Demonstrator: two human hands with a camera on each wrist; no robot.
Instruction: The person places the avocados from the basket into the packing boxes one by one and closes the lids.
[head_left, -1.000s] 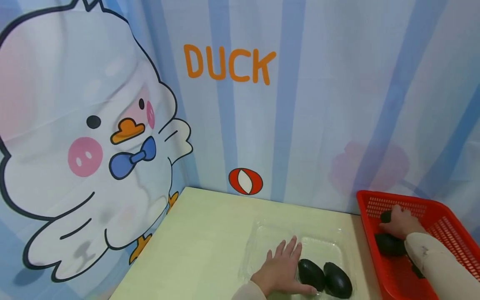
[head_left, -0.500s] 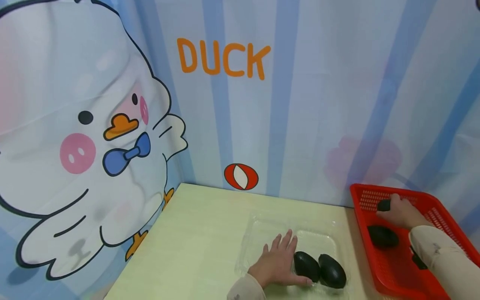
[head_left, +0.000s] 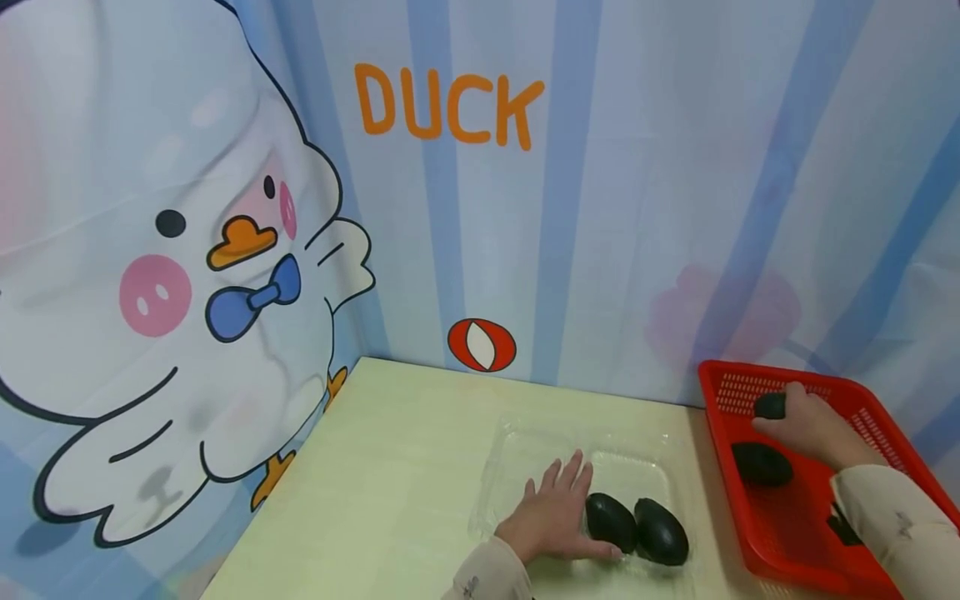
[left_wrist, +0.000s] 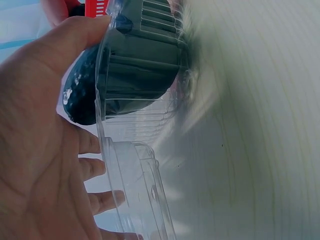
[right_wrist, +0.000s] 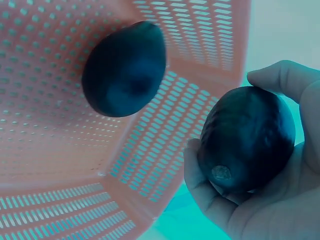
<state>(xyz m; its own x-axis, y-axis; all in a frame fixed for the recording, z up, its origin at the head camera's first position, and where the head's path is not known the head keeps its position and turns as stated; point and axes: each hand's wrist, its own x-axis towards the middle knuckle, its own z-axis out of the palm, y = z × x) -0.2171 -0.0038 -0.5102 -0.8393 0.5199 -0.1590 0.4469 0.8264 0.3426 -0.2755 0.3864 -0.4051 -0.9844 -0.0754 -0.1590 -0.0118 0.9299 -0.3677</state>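
left hand (head_left: pixel 551 518) palm down and outspread, right hand (head_left: pixel 816 427) curled in a grip

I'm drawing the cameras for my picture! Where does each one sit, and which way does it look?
Head: worn on the head, facing forward and down at the table and duck curtain; the left hand, right hand and sleeves show.
Left wrist: worn there, facing the clear plastic container's side; the left hand's palm shows.
Right wrist: worn there, facing the red basket; the right hand shows, gripping an avocado.
Shared: head and right wrist both show that avocado and the basket.
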